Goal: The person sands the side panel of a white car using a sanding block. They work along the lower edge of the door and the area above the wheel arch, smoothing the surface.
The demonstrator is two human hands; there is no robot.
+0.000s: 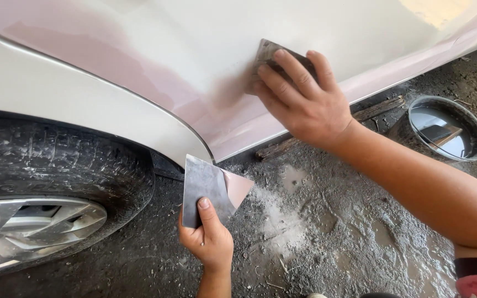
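Observation:
My right hand (303, 98) presses a dark, flat sanding pad (266, 52) against the white car body panel (194, 49), over a patch of pink filler (216, 113). My fingers cover most of the pad. Lower down, my left hand (208, 234) grips a flat metal spreader plate (204, 185) by its lower edge, with a smear of pink filler (238, 187) on its right corner. The plate hangs in the air just below the wheel arch edge, apart from the panel.
A black tyre with a silver wheel cover (34, 226) fills the lower left. A round metal bucket of water (448, 129) stands on the dirty, wet ground at right. A strip of wood (376, 110) lies under the sill. White dust (282, 215) is spread on the ground.

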